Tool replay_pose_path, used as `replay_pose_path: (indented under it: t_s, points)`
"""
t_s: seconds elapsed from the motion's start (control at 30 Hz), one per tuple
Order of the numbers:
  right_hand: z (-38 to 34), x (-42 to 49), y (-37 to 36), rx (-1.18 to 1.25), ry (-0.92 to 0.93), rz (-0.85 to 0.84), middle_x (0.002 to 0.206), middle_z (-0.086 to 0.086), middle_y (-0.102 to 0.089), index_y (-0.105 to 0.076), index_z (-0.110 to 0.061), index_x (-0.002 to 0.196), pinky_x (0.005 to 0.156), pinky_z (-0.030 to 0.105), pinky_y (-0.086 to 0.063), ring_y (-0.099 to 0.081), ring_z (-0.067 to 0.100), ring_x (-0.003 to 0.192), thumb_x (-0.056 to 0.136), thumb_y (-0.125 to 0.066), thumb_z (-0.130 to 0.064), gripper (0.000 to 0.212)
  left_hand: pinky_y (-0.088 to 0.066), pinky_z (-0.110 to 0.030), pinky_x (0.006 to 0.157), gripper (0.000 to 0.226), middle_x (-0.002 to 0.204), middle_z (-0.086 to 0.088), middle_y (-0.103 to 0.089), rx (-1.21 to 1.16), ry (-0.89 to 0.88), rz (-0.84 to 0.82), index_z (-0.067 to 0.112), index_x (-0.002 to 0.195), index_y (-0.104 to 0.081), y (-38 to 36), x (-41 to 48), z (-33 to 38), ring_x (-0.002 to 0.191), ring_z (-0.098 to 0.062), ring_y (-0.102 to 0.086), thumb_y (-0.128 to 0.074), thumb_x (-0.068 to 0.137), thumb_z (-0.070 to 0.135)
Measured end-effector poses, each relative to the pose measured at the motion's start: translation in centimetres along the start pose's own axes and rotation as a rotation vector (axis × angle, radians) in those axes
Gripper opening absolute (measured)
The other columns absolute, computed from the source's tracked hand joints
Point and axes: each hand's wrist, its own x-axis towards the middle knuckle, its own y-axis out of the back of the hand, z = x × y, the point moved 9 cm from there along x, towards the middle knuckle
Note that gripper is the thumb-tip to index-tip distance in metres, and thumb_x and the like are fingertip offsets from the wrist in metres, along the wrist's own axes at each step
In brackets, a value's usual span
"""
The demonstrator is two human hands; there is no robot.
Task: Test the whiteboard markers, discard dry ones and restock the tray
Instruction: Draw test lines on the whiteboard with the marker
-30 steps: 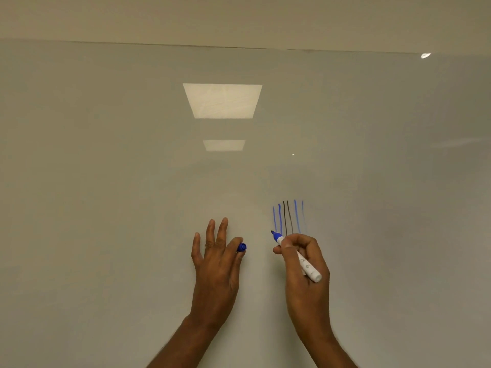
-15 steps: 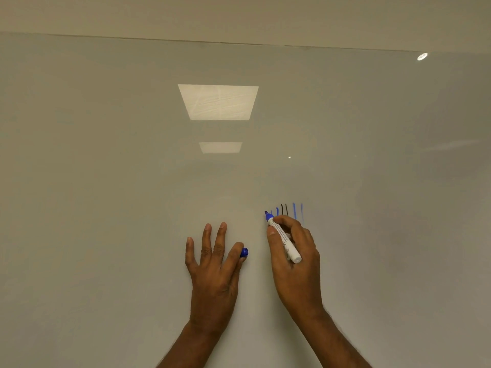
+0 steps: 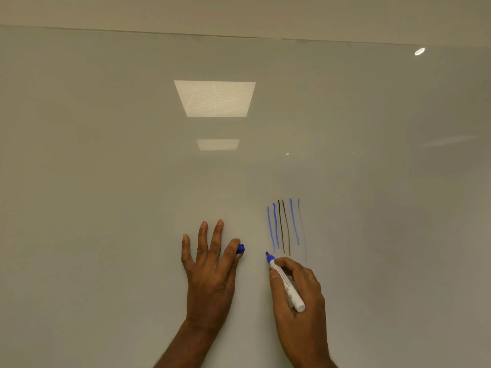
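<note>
My right hand (image 3: 300, 296) grips an uncapped blue whiteboard marker (image 3: 285, 284) with a white barrel, its tip at the board just below and left of the drawn strokes. Several vertical test strokes (image 3: 284, 227), blue and black, stand on the whiteboard (image 3: 132, 181); the rightmost blue one is faint. My left hand (image 3: 210, 266) lies against the board with three fingers spread straight, while index finger and thumb pinch the marker's blue cap (image 3: 240, 248).
The glossy whiteboard fills nearly the whole view and reflects two ceiling light panels (image 3: 215, 98). Its top edge runs under a beige wall strip (image 3: 239, 11). No tray or other markers are in sight.
My right hand moved down with the marker from the top of the strokes to below them, uncovering all the lines. My left hand stayed in place with the cap.
</note>
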Motion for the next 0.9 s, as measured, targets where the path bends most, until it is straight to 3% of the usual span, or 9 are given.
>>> replay_pose_path:
  t_s: [0.07, 0.13, 0.2, 0.4, 0.53, 0.67, 0.73, 0.83, 0.9]
  points:
    - [-0.5, -0.1, 0.4, -0.081, 0.002, 0.009, 0.099, 0.02, -0.062, -0.048, -0.08, 0.1, 0.091, 0.049, -0.046, -0.064, 0.01, 0.086, 0.061, -0.042, -0.096, 0.043, -0.02, -0.069, 0.119, 0.036, 0.153, -0.017, -0.048, 0.003, -0.001, 0.0, 0.02, 0.137, -0.054, 0.0, 0.0, 0.0, 0.148, -0.041, -0.036, -0.049, 0.104, 0.033]
    - [-2.1, 1.1, 0.4, 0.006, -0.007, -0.014, 0.104, -0.001, -0.067, -0.046, -0.071, 0.112, 0.088, 0.04, -0.055, -0.065, 0.01, 0.088, 0.084, -0.047, -0.07, 0.029, -0.02, -0.07, 0.119, 0.035, 0.153, -0.017, -0.048, 0.004, -0.006, 0.001, 0.019, 0.136, -0.056, 0.0, 0.0, 0.1, 0.148, -0.042, -0.036, -0.052, 0.103, 0.032]
    - [-3.8, 2.8, 0.1, 0.089, -0.017, -0.039, 0.103, -0.016, -0.062, -0.052, -0.058, 0.112, 0.083, 0.037, -0.057, -0.063, 0.013, 0.095, 0.088, -0.053, -0.052, 0.025, -0.02, -0.07, 0.119, 0.034, 0.153, -0.018, -0.049, 0.004, -0.01, 0.004, 0.017, 0.134, -0.06, 0.1, 0.0, 0.1, 0.148, -0.042, -0.036, -0.054, 0.102, 0.03]
    - [-5.9, 6.8, -1.3, 0.075, 0.05, -0.031, 0.1, -0.031, -0.056, -0.053, -0.046, 0.115, 0.083, 0.038, -0.055, -0.061, 0.009, 0.096, 0.09, -0.053, -0.047, 0.026, -0.018, -0.067, 0.121, 0.033, 0.152, -0.018, -0.049, 0.02, -0.019, 0.006, 0.017, 0.132, -0.061, 0.1, 0.1, 0.2, 0.148, -0.041, -0.036, -0.055, 0.102, 0.029]
    - [-5.2, 6.4, -1.7, 0.031, 0.049, -0.056, 0.099, -0.032, -0.052, -0.055, -0.038, 0.116, 0.08, 0.029, -0.052, -0.058, 0.004, 0.094, 0.088, -0.05, -0.05, 0.031, -0.02, -0.068, 0.119, 0.035, 0.152, -0.017, -0.049, 0.03, -0.015, -0.007, 0.02, 0.135, -0.056, -0.1, 0.0, 0.1, 0.147, -0.042, -0.037, -0.054, 0.101, 0.03]
    - [-4.4, 4.4, -1.0, 0.023, 0.05, -0.037, 0.101, -0.032, -0.047, -0.051, -0.038, 0.116, 0.076, 0.015, -0.039, -0.056, 0.006, 0.087, 0.084, -0.051, -0.048, 0.034, -0.02, -0.069, 0.119, 0.034, 0.152, -0.018, -0.05, 0.025, -0.003, 0.001, 0.014, 0.13, -0.066, 0.0, 0.1, 0.1, 0.147, -0.042, -0.037, -0.055, 0.102, 0.029]
    - [-3.8, 3.2, -0.8, 0.035, 0.057, -0.04, 0.101, -0.03, -0.048, -0.051, -0.043, 0.115, 0.076, 0.017, -0.04, -0.056, 0.005, 0.082, 0.083, -0.051, -0.047, 0.032, -0.02, -0.069, 0.119, 0.033, 0.152, -0.018, -0.05, 0.025, 0.002, 0.002, 0.012, 0.128, -0.069, 0.1, 0.0, 0.1, 0.147, -0.042, -0.037, -0.055, 0.102, 0.028]
    - [-2.8, 1.9, -0.4, 0.005, 0.072, -0.036, 0.097, -0.011, -0.063, -0.049, -0.031, 0.115, 0.076, 0.024, -0.047, -0.057, 0.008, 0.073, 0.09, -0.044, -0.059, 0.038, -0.02, -0.07, 0.119, 0.034, 0.153, -0.017, -0.049, 0.022, -0.003, 0.003, 0.013, 0.131, -0.066, 0.1, -0.1, 0.1, 0.148, -0.042, -0.036, -0.055, 0.102, 0.027]
    - [-2.4, 1.5, -0.4, -0.002, 0.029, -0.071, 0.095, -0.008, -0.06, -0.051, -0.03, 0.114, 0.075, 0.018, -0.043, -0.054, 0.004, 0.07, 0.091, -0.037, -0.069, 0.048, -0.019, -0.069, 0.119, 0.035, 0.153, -0.017, -0.049, 0.018, 0.003, 0.003, 0.013, 0.131, -0.067, 0.1, -0.1, 0.0, 0.148, -0.042, -0.036, -0.055, 0.101, 0.027]
